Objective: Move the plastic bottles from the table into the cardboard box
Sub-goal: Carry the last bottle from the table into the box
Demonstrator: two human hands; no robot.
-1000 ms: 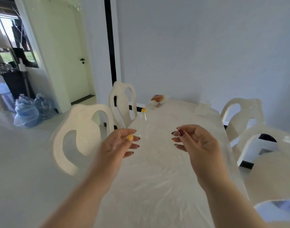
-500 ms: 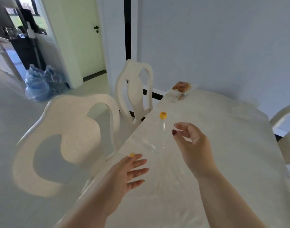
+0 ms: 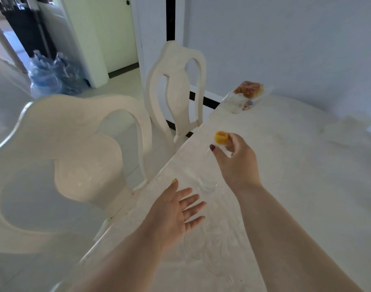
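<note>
A clear plastic bottle (image 3: 203,178) with a yellow cap (image 3: 221,137) stands near the left edge of the white table (image 3: 296,186). My right hand (image 3: 235,163) is closed around the bottle's neck just under the cap. My left hand (image 3: 176,213) hovers open, palm up, fingers spread, just left of the bottle's base and not touching it. No cardboard box is in view.
Two white chairs (image 3: 60,165) (image 3: 178,87) stand along the table's left side. A clear packet of food (image 3: 246,95) lies at the far table corner and a pale crumpled plastic item (image 3: 349,131) at the far right. Blue bags (image 3: 53,76) sit on the floor by the doorway.
My right hand reached forward and closed on the bottle's neck. My left hand dropped and opened beside the bottle's base. The view came closer to the table.
</note>
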